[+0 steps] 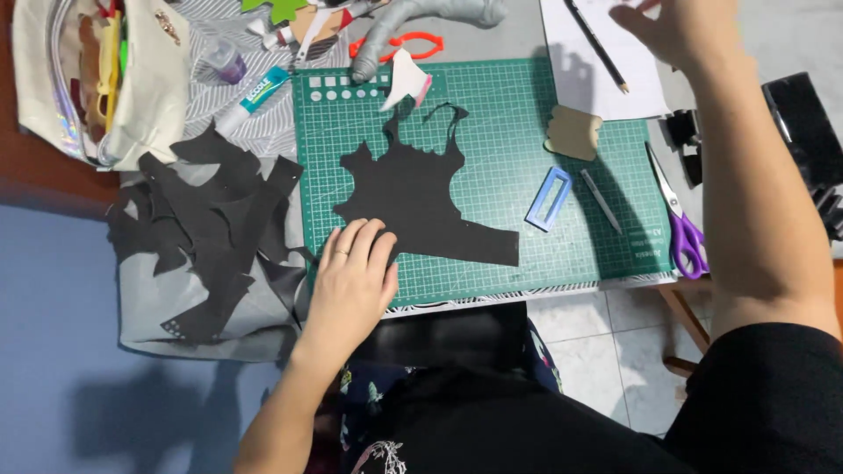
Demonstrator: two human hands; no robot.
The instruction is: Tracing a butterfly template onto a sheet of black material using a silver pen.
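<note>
The left hand (353, 274) lies flat, fingers spread, pressing the lower edge of a black cut-out paper shape (413, 197) on the green cutting mat (562, 114). The right hand (672, 26) hovers open over a white sheet (584, 79) with a pencil (597, 46), gripping nothing. Purple scissors (680, 219) lie at the mat's right edge.
</note>
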